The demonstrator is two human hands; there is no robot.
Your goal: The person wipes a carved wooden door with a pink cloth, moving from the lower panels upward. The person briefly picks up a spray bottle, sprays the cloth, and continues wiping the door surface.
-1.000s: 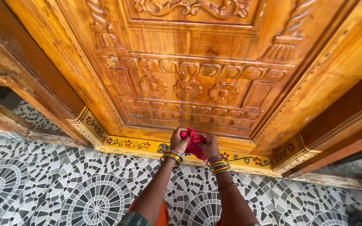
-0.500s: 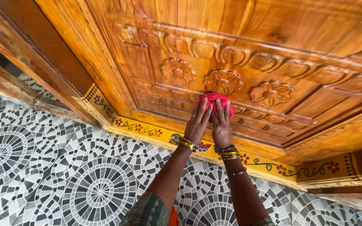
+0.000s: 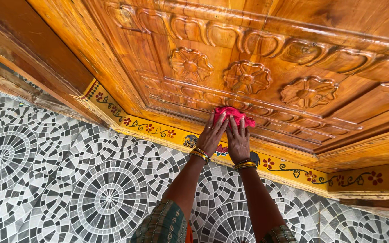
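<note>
Down at nine o'clock I see the mosaic floor [image 3: 46, 180], then the painted yellow threshold [image 3: 158, 132]. My left hand [image 3: 212, 135] and right hand [image 3: 238, 139] lie flat, fingers spread, closed round nothing, pressing the pink cloth [image 3: 232, 114] against the carved wooden door [image 3: 293, 54] at twelve o'clock. It looks soft, light and bunchy; I'd judge pinching its gathered middle holds best.

We see a bright pink cloth [image 3: 230, 113] on a honey-orange carved door [image 3: 266, 54], a yellow sill [image 3: 158, 131] painted with red flowers, and a grey-and-white mosaic floor [image 3: 68, 180] of circles.
</note>
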